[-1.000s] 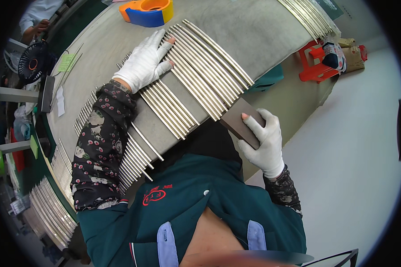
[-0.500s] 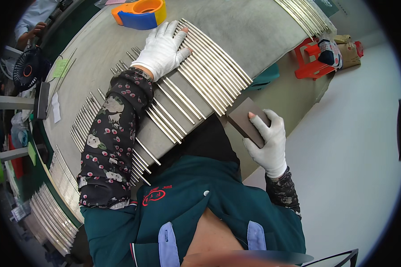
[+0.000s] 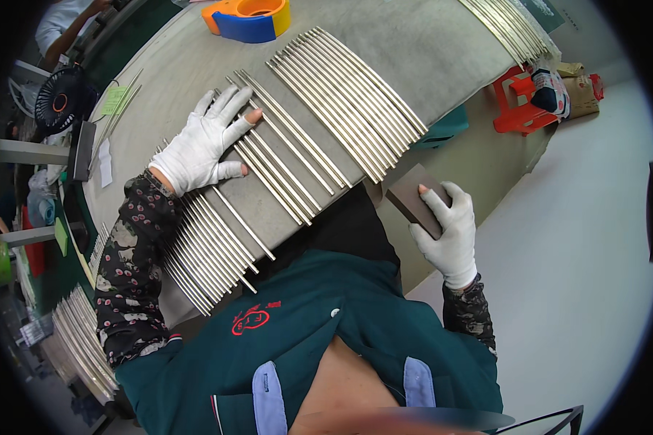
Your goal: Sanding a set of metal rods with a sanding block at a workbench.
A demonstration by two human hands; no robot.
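Observation:
My left hand (image 3: 207, 141), in a white glove with bare thumb and index tips, lies spread over the far ends of several thin metal rods (image 3: 272, 177) on the grey table. My right hand (image 3: 448, 235), gloved likewise, grips a brown rectangular block (image 3: 412, 194) off the table's near right edge. Beyond my left hand to the right, a wide row of rods (image 3: 352, 109) lies side by side. Another row of rods (image 3: 209, 250) rests left of the middle ones, its far ends hidden under my left hand and sleeve.
An orange and blue tape dispenser (image 3: 250, 18) stands at the table's far side. More rods (image 3: 504, 32) lie at the far right, near a red stool (image 3: 519, 105) with bags. At left are a black fan (image 3: 58, 100) and another person's arm (image 3: 69, 36).
My left hand has moved left and nearer, from the wide right row to the middle rods, uncovering that row's far ends. My right hand still holds the block, nearly unmoved. The view has shifted slightly.

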